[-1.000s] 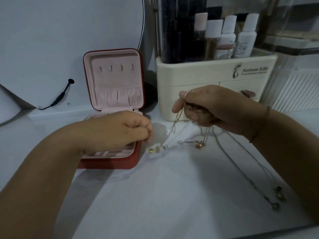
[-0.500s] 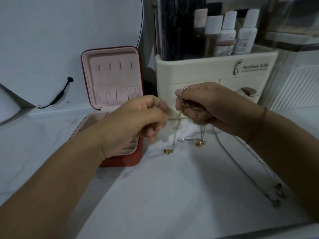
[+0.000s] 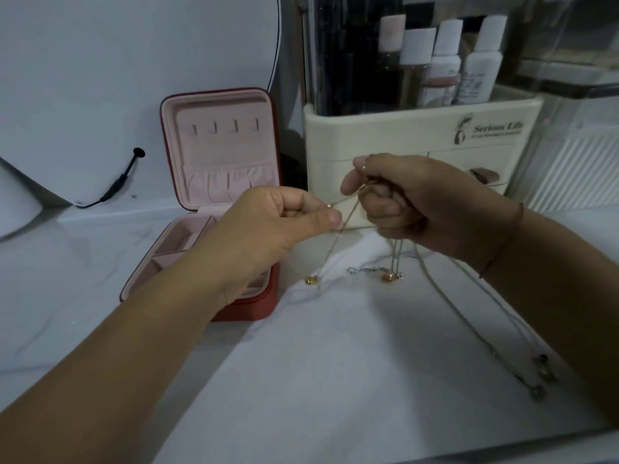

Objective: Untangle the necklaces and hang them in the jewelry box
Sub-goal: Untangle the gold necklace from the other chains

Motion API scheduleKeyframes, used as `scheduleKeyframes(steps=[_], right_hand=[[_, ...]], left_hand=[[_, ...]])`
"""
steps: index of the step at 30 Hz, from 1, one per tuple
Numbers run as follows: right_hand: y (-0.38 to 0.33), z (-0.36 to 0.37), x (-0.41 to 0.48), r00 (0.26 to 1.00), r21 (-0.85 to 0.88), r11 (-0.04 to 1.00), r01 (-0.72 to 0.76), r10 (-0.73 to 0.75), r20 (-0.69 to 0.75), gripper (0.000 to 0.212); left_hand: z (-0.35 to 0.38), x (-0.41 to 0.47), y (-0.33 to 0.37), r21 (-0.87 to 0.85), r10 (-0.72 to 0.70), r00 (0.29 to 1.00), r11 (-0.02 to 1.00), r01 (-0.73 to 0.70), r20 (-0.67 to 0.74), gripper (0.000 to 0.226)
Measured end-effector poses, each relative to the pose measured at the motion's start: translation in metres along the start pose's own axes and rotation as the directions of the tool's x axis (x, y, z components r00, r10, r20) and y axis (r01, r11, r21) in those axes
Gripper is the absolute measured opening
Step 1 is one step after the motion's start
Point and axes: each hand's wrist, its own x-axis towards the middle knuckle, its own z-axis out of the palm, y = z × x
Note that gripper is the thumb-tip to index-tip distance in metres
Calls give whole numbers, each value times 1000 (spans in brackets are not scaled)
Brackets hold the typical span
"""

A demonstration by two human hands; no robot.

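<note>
Centrally, the left hand pinched a thin gold chain between thumb and forefinger. Just beside it, the right hand gripped a bunch of necklaces. Their strands hung to the white tabletop and trailed toward the lower right. Left of centre stood the red jewelry box, lid open, and behind the hands a cream organizer.
</note>
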Motion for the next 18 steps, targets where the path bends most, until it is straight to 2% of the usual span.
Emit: scheduleKeyframes(steps=[3, 7, 14, 18], right_hand=[[-1, -4, 1, 1000, 21, 999, -28, 28, -12, 34], [1, -5, 3, 999, 99, 994, -37, 40, -21, 37], [4, -6, 6, 999, 211, 976, -50, 50, 7, 42], [8, -1, 7, 996, 159, 984, -83, 78, 37, 40]], left_hand=[[-7, 3, -2, -47, -45, 999, 998, 44, -8, 16], [-12, 5, -3, -124, -84, 996, 989, 83, -8, 40], [-9, 11, -9, -30, -124, 991, 992, 123, -47, 40], [-5, 12, -15, 50, -112, 977, 991, 123, -182, 34]])
